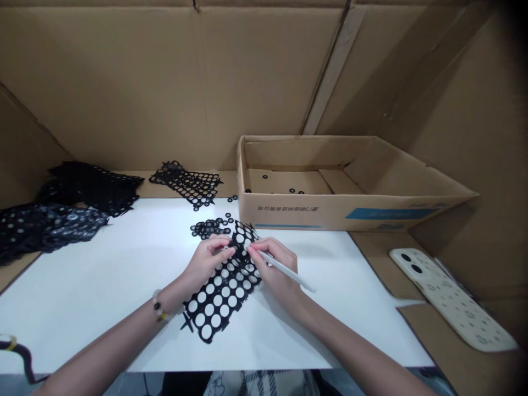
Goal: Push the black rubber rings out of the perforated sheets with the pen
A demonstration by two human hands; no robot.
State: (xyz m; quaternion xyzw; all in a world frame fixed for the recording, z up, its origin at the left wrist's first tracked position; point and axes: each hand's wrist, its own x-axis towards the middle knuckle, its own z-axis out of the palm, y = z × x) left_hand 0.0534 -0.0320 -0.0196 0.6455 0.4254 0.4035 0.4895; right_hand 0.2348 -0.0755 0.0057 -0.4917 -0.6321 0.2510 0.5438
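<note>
Surface: white tabletop (pixel 103 291), with a cardboard box (pixel 330 214) beyond it.
Sheet: black die-cut sheet (pixel 220 314) lay between the hands, its long axis running away and to the right.
Grip: left hand (pixel 208 258) pinched together at the sheet's far end, what it held too small to tell; right hand (pixel 274 269) clamped on a white stylus (pixel 286 269) — tip toward the sheet.

A matt black sheet (pixel 223 286) of what looks like rubber, punched with round holes, lies on a smooth white board (pixel 82 291). Behind the board stands a box of matt brown corrugated cardboard (pixel 330 214); right of it lies a cream plastic panel (pixel 449 297). A smooth white plastic pen (pixel 286 270) lies across the sheet's edge.
</note>
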